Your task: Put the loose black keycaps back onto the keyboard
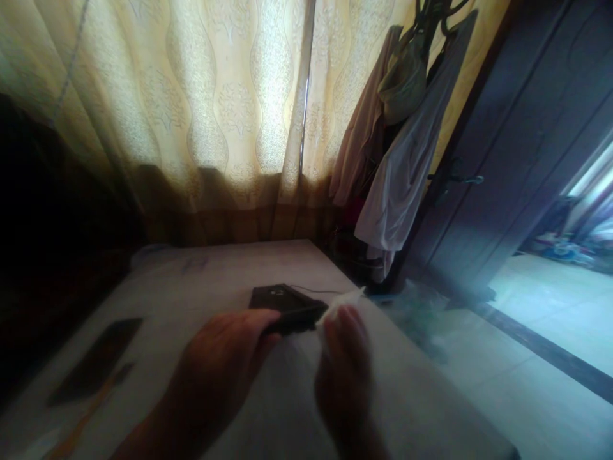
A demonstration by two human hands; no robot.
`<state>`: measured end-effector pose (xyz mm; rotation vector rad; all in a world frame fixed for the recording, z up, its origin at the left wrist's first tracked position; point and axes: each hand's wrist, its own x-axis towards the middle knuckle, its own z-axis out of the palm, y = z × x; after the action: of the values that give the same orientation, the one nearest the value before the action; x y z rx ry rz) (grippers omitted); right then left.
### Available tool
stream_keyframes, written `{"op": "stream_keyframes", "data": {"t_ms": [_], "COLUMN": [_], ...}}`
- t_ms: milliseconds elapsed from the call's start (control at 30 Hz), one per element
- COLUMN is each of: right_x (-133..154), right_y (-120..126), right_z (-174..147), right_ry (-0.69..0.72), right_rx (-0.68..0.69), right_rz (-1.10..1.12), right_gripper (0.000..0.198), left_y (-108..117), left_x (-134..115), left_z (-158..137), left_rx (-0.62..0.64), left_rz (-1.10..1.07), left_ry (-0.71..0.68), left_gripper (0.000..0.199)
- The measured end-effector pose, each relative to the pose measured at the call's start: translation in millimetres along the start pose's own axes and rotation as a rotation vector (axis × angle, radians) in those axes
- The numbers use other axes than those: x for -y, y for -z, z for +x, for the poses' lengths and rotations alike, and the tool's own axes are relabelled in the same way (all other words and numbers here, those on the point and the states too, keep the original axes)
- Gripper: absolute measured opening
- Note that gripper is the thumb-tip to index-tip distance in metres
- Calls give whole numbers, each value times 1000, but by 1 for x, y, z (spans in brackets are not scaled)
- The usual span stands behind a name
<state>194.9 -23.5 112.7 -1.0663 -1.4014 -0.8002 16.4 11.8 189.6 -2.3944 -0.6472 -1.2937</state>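
My left hand [230,348] is closed on the near left edge of a black box-like device [304,314], whose exact kind I cannot make out. Just behind it lies a flat dark piece [272,296] with small light marks; whether the two are joined is unclear. Crumpled in my right hand [345,358] is a white cloth or tissue [347,299], close against the device's right end. The right fingers are curled and blurred. A thin dark cord [311,289] runs behind the device toward the right.
Both hands are over a pale-covered table [215,268]. To the left lie a dark flat rectangle [98,358] and a brush-like tool with an orange handle [90,412]. Clothes [397,185] hang beyond the table's right side, near a dark door [502,128]. Curtains [230,96] cover the back.
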Motion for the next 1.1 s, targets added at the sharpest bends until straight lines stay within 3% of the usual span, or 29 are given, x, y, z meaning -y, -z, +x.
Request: {"op": "stream_keyframes", "data": {"t_ms": [167, 400, 767, 933, 1100], "right_x": [3, -16, -41, -46, -53], "right_y": [-4, -2, 9, 8, 9], "right_z": [4, 11, 43, 41, 34], "right_ry": [20, 62, 203, 201, 200], "right_rx": [23, 23, 271, 250, 224], "right_rz": [-1, -46, 72, 71, 76], "right_gripper": [53, 52, 29, 30, 35], "left_y": [-5, -4, -5, -4, -14], "left_x": [-4, -1, 6, 22, 49], "left_z": [3, 7, 5, -6, -16], "left_rx": [-18, -13, 0, 74, 140], "left_rz": [-13, 2, -51, -128, -175], "left_ry": [-10, -4, 55, 77, 2], "left_gripper": [16, 19, 22, 29, 26]}}
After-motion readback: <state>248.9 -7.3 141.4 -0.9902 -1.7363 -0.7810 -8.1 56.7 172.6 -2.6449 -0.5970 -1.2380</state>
